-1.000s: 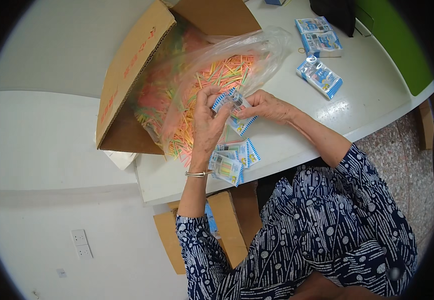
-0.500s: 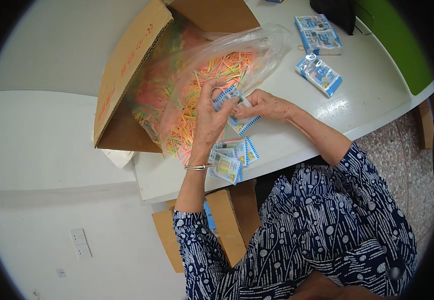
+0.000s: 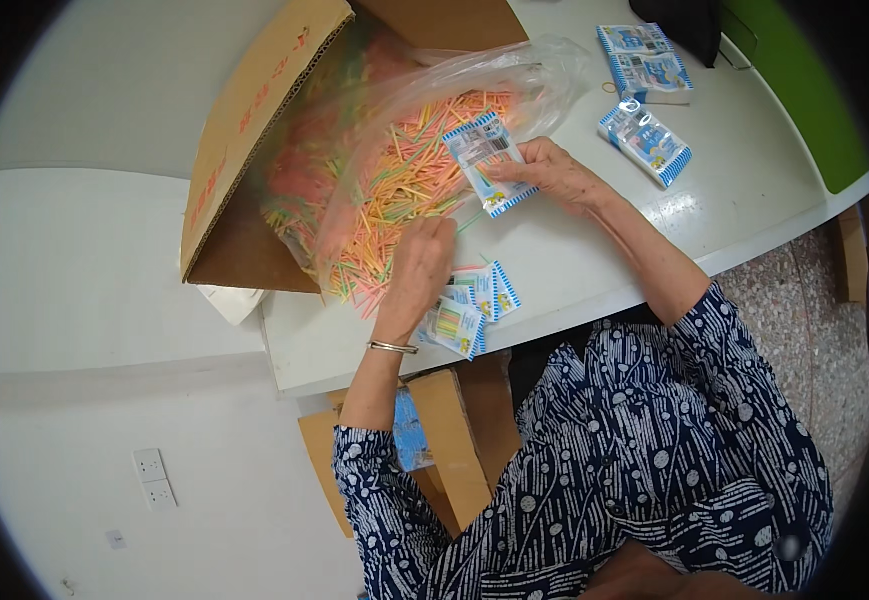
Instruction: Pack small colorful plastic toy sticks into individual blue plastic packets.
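In my right hand [image 3: 557, 176] is a small blue-and-white plastic packet [image 3: 492, 163], gripped at its right edge between thumb and fingers. Some coloured sticks show through its window. My left hand [image 3: 424, 262] is closed, fingers curled, at the near edge of a heap of thin pink, yellow and green sticks [image 3: 404, 190]. A green stick [image 3: 470, 222] pokes out beside its fingertips; whether the hand holds it is unclear. The heap spills from a clear plastic bag [image 3: 544, 72] inside a tipped cardboard box [image 3: 254, 140]. Several filled packets [image 3: 459, 322] lie beside my left wrist.
Farther right on the white table [image 3: 734, 170] lie a single blue-and-white packet [image 3: 644, 142] and a stack of packets [image 3: 646, 62]. A black item [image 3: 682, 28] sits at the back. Below the table's near edge stands an open cardboard box [image 3: 449, 450] with something blue inside.
My left hand has let go of the packet and moved down to the near edge of the sticks. My right hand still holds the packet, now raised slightly farther away.
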